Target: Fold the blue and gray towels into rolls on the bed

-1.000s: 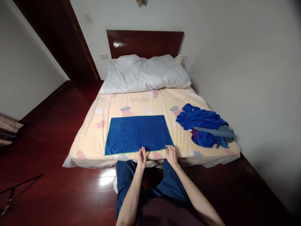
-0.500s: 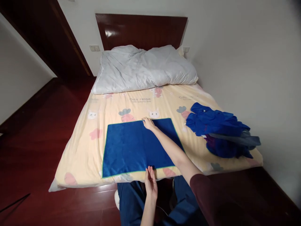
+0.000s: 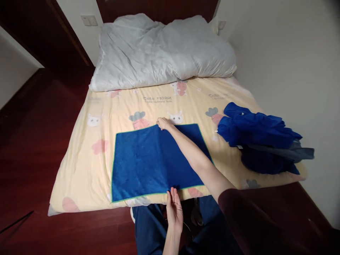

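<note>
Head view: the right forearm (image 3: 196, 156) crosses a blue cloth (image 3: 135, 166) and covers part of its right side, including the near right corner. The tips of the right hand (image 3: 164, 123) are too small to make out finely, and what the left hand's (image 3: 175, 210) fingers do at the cloth's edge is partly lost in shadow. The headboard (image 3: 159, 9) is cut off at the top, and the small print on the bedsheet (image 3: 79, 152) is unreadable beneath the words "Cute rabbit". To the right, a heap of blue and grey clothes (image 3: 260, 127) is blurred, its separate pieces hard to tell apart.

The cloth is deep blue with a thin green border. It looks soft and mostly smooth; a crease runs between the two hands, and the part to the right of it looks darker. It lies spread near the foot of the bed, on the yellow sheet. Its long axis runs left to right, roughly along the bed's foot edge, and its short sides point toward the bulky grey bedding (image 3: 159, 53).

The right hand is closed, pinching the middle of the cloth's far edge. The left hand, palm up, meets the near edge; whether it grips cannot be told.
</note>
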The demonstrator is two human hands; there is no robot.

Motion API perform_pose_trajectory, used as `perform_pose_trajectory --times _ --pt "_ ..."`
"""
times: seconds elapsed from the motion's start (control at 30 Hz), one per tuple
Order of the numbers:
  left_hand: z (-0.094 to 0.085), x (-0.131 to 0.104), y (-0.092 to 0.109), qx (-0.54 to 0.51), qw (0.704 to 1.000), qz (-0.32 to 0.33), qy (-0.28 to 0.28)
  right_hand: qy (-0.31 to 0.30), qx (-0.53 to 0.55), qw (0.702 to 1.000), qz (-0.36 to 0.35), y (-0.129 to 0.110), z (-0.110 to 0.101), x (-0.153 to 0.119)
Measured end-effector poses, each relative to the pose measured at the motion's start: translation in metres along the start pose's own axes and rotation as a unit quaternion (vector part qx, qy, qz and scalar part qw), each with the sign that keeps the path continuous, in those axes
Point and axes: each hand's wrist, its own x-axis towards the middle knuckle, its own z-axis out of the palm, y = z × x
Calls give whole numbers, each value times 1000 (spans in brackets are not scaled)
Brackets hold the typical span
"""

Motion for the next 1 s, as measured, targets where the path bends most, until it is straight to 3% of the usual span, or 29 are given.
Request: perform_pose_trajectory --times 0.1,0.3,0.5,0.67,0.83,1.0 --pt "4 -9 -1 12 1000 2 3 11 49 999 -10 5 -5 -2" --pt "9 -12 -1 22 1000 10 -2 -87 240 966 -49 20 -6 -3" --pt "11 -21 2 21 1000 18 15 6 234 971 -53 15 -32 3" --pt "11 -28 3 34 999 27 26 40 233 970 -54 14 -47 0" --pt "10 -42 5 93 994 62 -1 65 275 958 -56 15 -68 -20" --pt "12 -71 26 144 979 136 -43 117 280 948 -93 18 -118 -58"
